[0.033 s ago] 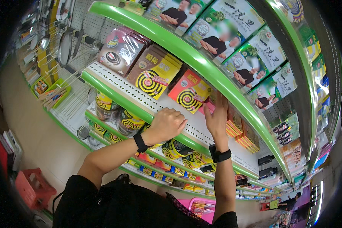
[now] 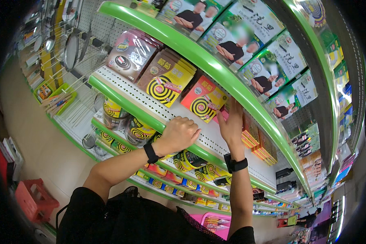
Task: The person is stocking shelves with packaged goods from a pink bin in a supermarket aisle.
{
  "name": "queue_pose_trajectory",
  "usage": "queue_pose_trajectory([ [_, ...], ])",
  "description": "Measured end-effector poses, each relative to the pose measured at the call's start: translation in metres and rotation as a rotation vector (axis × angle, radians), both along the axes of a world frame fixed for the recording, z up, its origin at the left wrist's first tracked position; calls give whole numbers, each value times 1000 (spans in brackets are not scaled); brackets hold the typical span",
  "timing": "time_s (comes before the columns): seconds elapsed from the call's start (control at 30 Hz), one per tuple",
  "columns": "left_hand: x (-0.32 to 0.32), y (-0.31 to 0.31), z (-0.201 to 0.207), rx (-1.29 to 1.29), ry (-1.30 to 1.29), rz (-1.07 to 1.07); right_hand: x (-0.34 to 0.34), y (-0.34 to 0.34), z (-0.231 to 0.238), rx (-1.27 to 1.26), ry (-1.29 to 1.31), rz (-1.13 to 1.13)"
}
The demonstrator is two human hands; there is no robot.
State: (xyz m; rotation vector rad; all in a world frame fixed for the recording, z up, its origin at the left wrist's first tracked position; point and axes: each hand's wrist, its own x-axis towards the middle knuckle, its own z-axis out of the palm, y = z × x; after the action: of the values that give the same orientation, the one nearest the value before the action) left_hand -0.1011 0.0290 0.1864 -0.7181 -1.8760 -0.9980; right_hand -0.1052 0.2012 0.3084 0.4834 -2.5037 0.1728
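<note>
My left hand (image 2: pixel 180 132) is curled into a loose fist at the front edge of the perforated white shelf (image 2: pixel 130 90), with nothing seen in it. My right hand (image 2: pixel 232 124) reaches onto the same shelf, fingers stretched out and thumb apart, against a pink box (image 2: pixel 222 116) that it mostly covers. Just left of it leans a red-and-yellow mosquito coil box (image 2: pixel 204 99) with a black spiral print. Further left stand brown-and-yellow coil boxes (image 2: pixel 165 79) and pink-and-brown coil boxes (image 2: pixel 131 56). Orange boxes (image 2: pixel 251 132) lie stacked right of my right hand.
A green-edged upper shelf (image 2: pixel 171 32) with green-and-white boxes (image 2: pixel 248 49) overhangs my right hand. Coil tubs (image 2: pixel 140 129) fill the shelf below. Strainers (image 2: pixel 71 51) hang at the left. A red stool (image 2: pixel 36 201) and a pink basket (image 2: pixel 216 221) are lower down. A person (image 2: pixel 311 217) stands far right.
</note>
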Motion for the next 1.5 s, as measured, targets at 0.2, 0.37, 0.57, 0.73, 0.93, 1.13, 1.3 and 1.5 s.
queue_pose_trajectory([
  [0.2, 1, 5, -5, 5, -13, -13, -37, -5, -9, 83, -152, -25],
  [0.37, 3, 7, -5, 17, 3, -11, -30, -11, -8, 103, -63, -77],
  [0.57, 5, 8, -3, 6, 11, -43, 6, -29, -4, 33, 106, -80],
  [0.73, 1, 9, -4, 50, 34, -36, 34, -48, -2, 45, 22, -83],
  [0.93, -1, 3, 5, 40, 49, -55, 38, -52, -7, 178, -292, -70],
  [1.13, -10, -5, 4, 7, 41, -57, 46, -48, -23, -38, -170, 32],
  [1.3, -16, -9, 13, -2, -14, -174, 102, -34, -16, -22, 60, 18],
  [1.5, -43, -5, 21, -122, -15, -166, 201, -11, -40, -176, 183, -133],
])
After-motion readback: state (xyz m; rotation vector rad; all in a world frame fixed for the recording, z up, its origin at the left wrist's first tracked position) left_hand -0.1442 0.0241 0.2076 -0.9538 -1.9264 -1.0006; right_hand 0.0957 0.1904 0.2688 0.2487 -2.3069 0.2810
